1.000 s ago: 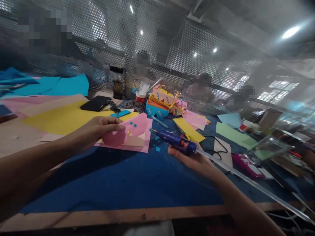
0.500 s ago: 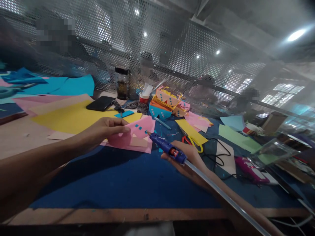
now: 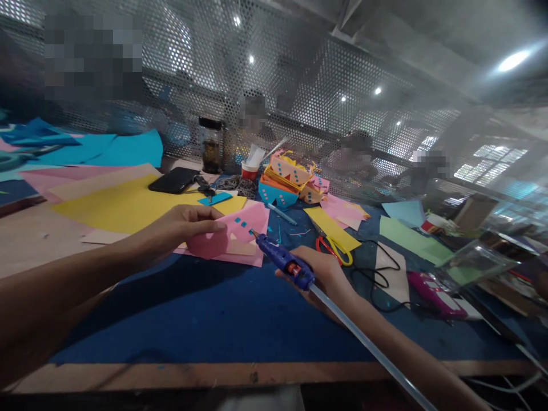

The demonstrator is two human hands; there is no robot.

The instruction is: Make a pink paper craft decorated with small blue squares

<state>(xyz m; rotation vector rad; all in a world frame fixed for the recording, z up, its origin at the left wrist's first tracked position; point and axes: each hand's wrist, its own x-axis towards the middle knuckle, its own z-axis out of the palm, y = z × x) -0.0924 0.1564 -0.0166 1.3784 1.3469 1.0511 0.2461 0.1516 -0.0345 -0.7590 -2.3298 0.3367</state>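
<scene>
Between the thumb and fingers of my left hand (image 3: 194, 222) is a curved pink paper piece (image 3: 209, 242) with a few small blue squares on it. My right hand (image 3: 321, 268) is wrapped round a blue glue gun (image 3: 285, 257). A long, clear glue stick (image 3: 359, 334) sticks out of its rear toward me. The gun's nozzle is at the pink piece's right end, beside the last blue square; whether it touches cannot be made out. Beneath lies a flat pink sheet (image 3: 258, 220). Scissors (image 3: 338, 245) with red and yellow handles lie just past my right hand.
Folded paper pieces (image 3: 285, 180) are stacked at the back near a red cup (image 3: 249, 169) and a lidded jar (image 3: 211, 145). A black phone (image 3: 174, 180) rests on yellow paper (image 3: 111, 200). On the right are a black cord (image 3: 385, 268), a magenta device (image 3: 436, 294) and a clear container (image 3: 471, 262).
My right hand has shifted slightly left and down with the glue gun, its nozzle now a little lower at the last blue square. My left hand keeps its hold on the pink paper piece.
</scene>
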